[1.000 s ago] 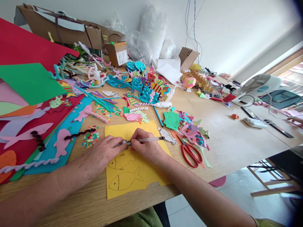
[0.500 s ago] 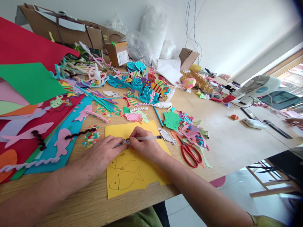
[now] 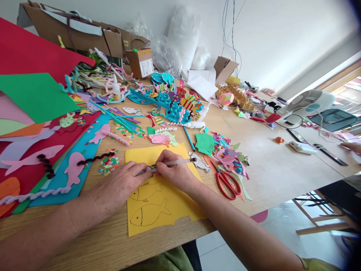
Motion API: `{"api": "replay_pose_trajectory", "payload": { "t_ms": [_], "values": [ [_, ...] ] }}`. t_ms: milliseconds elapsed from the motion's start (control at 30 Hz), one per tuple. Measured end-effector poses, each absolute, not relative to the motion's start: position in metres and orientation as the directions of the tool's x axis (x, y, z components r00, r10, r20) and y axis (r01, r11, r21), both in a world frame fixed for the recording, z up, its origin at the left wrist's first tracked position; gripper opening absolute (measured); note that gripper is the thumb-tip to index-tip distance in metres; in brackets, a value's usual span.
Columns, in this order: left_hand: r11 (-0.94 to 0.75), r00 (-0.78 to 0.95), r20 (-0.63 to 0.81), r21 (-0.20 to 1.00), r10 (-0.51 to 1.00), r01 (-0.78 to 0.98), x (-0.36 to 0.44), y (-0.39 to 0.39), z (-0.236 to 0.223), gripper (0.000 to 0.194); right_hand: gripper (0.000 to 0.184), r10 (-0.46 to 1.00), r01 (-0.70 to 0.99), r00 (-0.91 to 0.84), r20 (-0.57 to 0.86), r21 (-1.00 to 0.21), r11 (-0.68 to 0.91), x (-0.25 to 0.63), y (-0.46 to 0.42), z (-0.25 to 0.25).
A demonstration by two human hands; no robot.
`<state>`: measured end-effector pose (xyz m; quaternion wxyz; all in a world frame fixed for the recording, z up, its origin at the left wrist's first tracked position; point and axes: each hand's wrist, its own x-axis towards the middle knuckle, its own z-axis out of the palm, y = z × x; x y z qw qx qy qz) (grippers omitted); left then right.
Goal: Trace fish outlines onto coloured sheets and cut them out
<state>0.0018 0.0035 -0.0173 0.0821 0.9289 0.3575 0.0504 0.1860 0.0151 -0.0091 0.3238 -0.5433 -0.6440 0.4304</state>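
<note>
A yellow sheet (image 3: 158, 214) lies at the table's near edge with two fish outlines drawn on it. My left hand (image 3: 124, 182) rests on the sheet, its fingertips pressing a small grey fish cutout (image 3: 149, 170) flat. My right hand (image 3: 175, 173) pinches a clear-barrelled pen (image 3: 180, 162), with its tip at the cutout's edge. Another grey paper fish (image 3: 199, 161) lies just right of the sheet.
Red-handled scissors (image 3: 225, 180) lie right of the sheet beside a heap of coloured scraps (image 3: 228, 154). Foam sheets with pink fish (image 3: 42, 150) cover the left. Finished paper fish (image 3: 175, 103), glue bottles and boxes stand further back. Another person's hand (image 3: 351, 146) shows at the far right.
My right hand and the pen have crept slightly up along the cutout. My left hand stays pressed in place.
</note>
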Motion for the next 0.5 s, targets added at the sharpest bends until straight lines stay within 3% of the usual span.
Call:
{"api": "replay_pose_trajectory", "payload": {
  "t_ms": [500],
  "values": [
    [-0.738, 0.736, 0.103, 0.208, 0.669, 0.642, 0.0008, 0.0023, -0.0185, 0.044, 0.008, 0.977, 0.419, -0.202, -0.076, -0.908, 0.016, 0.1862, 0.0107, -0.0078]
  ]
}}
